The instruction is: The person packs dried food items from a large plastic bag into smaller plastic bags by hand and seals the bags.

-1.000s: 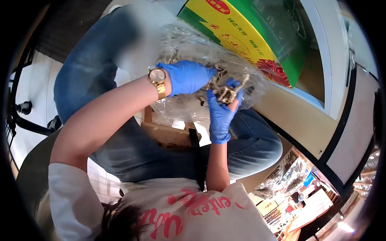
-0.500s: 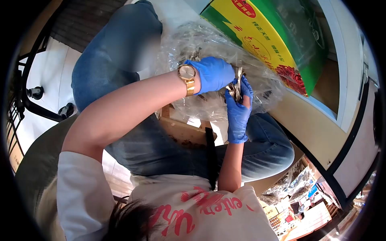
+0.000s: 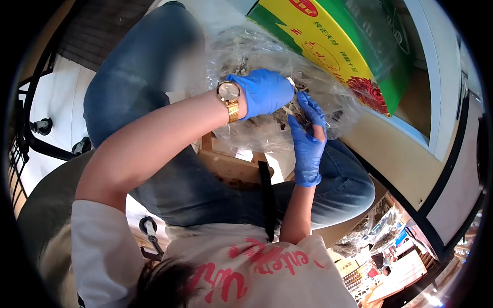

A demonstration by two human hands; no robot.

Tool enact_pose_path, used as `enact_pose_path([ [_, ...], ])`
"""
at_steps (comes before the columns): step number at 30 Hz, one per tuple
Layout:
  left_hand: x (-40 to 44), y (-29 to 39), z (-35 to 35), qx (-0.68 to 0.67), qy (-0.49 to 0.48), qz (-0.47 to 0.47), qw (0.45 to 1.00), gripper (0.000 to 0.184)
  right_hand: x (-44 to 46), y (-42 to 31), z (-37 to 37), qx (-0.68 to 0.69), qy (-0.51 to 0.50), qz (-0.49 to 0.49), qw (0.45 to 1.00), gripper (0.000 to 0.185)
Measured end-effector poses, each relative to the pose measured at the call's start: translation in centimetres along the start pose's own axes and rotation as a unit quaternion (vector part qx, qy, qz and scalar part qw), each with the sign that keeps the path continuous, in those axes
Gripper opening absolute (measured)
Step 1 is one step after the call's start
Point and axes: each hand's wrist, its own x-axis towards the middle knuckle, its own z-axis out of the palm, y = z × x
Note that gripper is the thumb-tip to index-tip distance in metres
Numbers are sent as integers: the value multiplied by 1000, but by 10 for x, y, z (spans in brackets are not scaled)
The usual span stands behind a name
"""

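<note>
Fingers point(image 3: 311, 109) of the right hand point(image 3: 308, 149) spread beside brownish pieces point(image 3: 292, 110); the left hand point(image 3: 264, 92) hides its own, grip unclear.

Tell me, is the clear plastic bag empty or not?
Not empty: dried brownish pieces show in the clear plastic bag, near the left hand. Cannot tell how full.

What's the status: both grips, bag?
Left grip unclear; right grip open. Dried brown pieces in clear plastic bag. Left grip hides part of bag.
</note>
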Motion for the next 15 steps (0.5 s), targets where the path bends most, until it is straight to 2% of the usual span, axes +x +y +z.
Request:
enact_pose_path([
  [2,-1,-1,-5,25,-59,2,998,11,-2,1,-1,41,-12,28,999,40],
  [4,-2,-2,1,19,-37,9,999,10,-2,-1,-2,38,-1,28,999,36],
  [6,-2,-3,3,13,-16,15,1000,10,-1,-1,-5,10,20,81,996,31],
  [8,-1,-3,0,30,-54,25,998,12,-1,1,-6,6,20,73,997,29],
  [13,0,-1,1,1,-38,7,999,17,-2,14,-6,42,8,54,998,29],
  [15,1,2,-2,-19,-40,-3,999,19,1,10,-10,-55,-56,1,997,33],
])
